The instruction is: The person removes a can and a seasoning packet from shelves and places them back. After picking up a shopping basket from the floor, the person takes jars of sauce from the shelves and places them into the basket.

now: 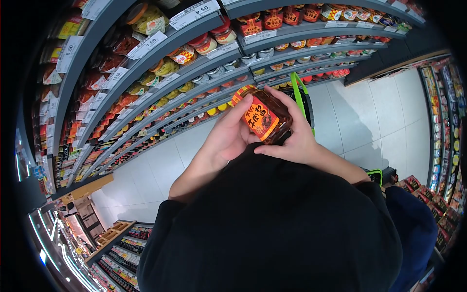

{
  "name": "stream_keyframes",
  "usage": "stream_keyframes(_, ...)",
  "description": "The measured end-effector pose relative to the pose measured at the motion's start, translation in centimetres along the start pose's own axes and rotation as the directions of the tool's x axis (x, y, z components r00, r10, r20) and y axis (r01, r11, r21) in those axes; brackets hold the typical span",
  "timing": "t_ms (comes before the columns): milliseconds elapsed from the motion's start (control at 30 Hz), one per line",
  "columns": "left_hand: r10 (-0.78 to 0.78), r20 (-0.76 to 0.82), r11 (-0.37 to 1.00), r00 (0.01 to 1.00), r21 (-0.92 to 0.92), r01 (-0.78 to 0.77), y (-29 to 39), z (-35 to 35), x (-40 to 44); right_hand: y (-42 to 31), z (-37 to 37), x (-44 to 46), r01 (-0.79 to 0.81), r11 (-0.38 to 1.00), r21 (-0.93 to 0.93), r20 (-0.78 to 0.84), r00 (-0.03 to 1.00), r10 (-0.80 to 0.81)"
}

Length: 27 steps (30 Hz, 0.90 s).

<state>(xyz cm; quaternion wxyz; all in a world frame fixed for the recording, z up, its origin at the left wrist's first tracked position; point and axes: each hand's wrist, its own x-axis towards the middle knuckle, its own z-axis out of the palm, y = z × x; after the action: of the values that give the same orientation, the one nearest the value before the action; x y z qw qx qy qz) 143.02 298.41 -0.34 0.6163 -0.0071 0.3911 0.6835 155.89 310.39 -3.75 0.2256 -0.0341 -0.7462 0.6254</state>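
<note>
A glass jar of beef sauce point(265, 116) with dark contents, an orange-red label and a checked yellow-and-red lid is tilted in front of my chest, its label facing up at me. My left hand point(230, 134) grips the lid end, thumb lying on the label near the lid. Around the base and far side of the jar curls my right hand point(297, 131), its thumb by the bottom edge. Some fingers of both hands are hidden behind the glass. Just beyond the right hand shows the bright green handle point(300, 90) of a dark shopping basket, mostly covered by that hand.
Grey shelves point(189, 22) curve along the left and front, stocked with jars and packets above price tags. Pale floor tiles point(357, 119) lie below. A person in dark blue clothing point(413, 233) is close on my right, near stacked red boxes point(430, 199). Another stocked shelf point(445, 131) stands far right.
</note>
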Motion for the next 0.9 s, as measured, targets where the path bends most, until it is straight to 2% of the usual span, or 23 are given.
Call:
stream_keyframes(267, 0.020, -0.011, 0.999, 1.000, 0.049, -0.020, -0.13, -0.16, -0.20, -0.32, 0.22, -0.15, -0.038, 0.999, 0.038, -0.002, 0.999, 0.038)
stream_keyframes(333, 0.029, -0.006, 0.998, 1.000, 0.055, -0.029, -0.11, -0.17, -0.23, -0.26, 0.27, -0.31, -0.090, 0.994, 0.056, 0.017, 0.996, 0.089)
stream_keyframes(433, 0.025, -0.021, 0.999, 0.999, 0.042, -0.024, -0.18, -0.14, -0.26, -0.42, 0.26, -0.38, -0.089, 0.994, 0.066, 0.016, 0.996, 0.088)
stream_keyframes(667, 0.111, -0.025, 0.982, 0.994, 0.157, -0.105, -0.06, -0.10, -0.58, -0.58, 0.35, -0.45, -0.039, 0.998, 0.056, -0.009, 0.999, 0.039)
stream_keyframes(900, 0.124, -0.041, 0.979, 0.991, 0.171, -0.115, -0.09, -0.08, -0.61, -0.56, 0.18, -0.59, -0.084, 0.994, 0.064, 0.024, 0.996, 0.083)
